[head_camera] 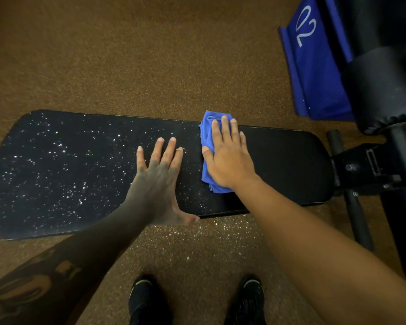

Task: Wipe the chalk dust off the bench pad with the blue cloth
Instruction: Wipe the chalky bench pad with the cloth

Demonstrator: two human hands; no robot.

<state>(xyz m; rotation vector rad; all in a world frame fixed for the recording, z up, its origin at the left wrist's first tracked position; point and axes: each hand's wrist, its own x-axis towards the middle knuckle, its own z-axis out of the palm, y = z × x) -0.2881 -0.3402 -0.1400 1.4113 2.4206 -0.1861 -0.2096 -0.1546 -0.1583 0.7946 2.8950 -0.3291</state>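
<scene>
Your right hand point(227, 158) lies flat, fingers straight, pressing the blue cloth point(209, 146) onto the bench pad point(291, 165) so the whole fold drags dust. Your left hand point(158, 177), spread and holding nothing, braces on the pad just beside it. Chalk dust point(56, 160) speckles the left stretch; the right end looks clean, so sweep leftward next

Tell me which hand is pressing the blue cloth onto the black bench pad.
The right hand, flat on the crumpled blue cloth. The left hand rests spread directly on the chalk-speckled black bench pad beside it, touching no cloth.
</scene>
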